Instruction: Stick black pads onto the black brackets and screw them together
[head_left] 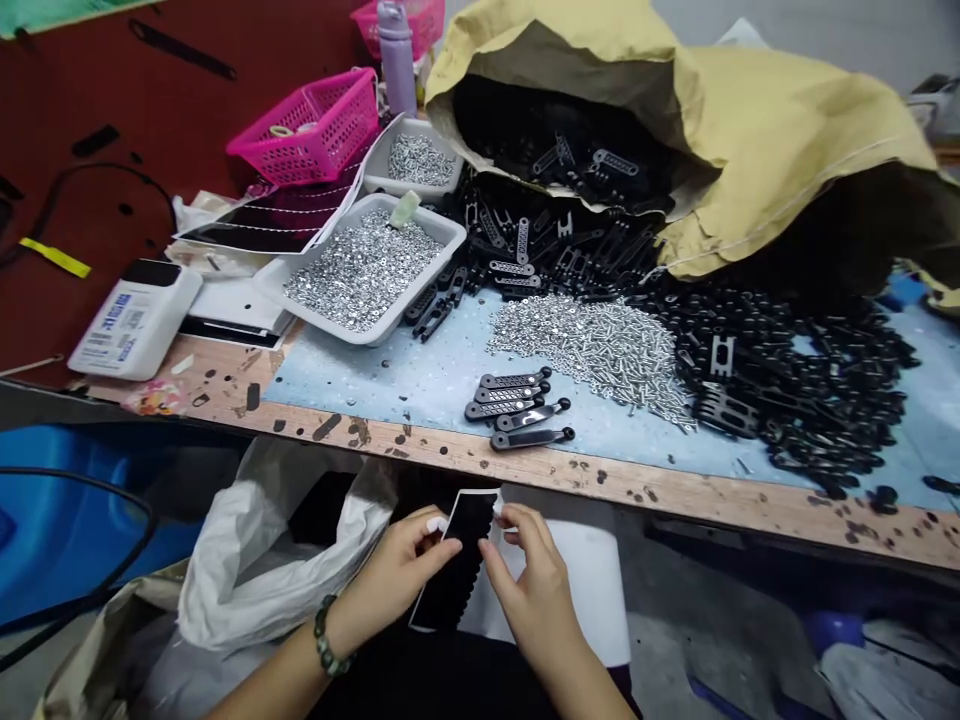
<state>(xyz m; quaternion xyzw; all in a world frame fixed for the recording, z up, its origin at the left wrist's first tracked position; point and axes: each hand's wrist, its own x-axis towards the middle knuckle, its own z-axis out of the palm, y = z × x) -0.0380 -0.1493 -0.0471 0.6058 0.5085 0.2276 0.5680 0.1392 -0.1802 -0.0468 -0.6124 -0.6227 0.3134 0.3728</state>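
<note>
Below the table edge, my left hand pinches the left side of a narrow black sheet with a white border. Its right edge is scalloped, like a strip of stickers on backing paper. Fingers of my right hand are closed at that scalloped edge, near the top corner. White coverings show on some fingertips. On the table ahead lie several black arm-shaped parts with grey patterned faces. Behind them spreads a pile of silvery screws and small metal pieces.
A grey-white tray of small metal pieces stands left, with a pink basket behind. Heaped black parts cover the right, below yellowish sacks. A white scale-like box sits far left; a white sack hangs below.
</note>
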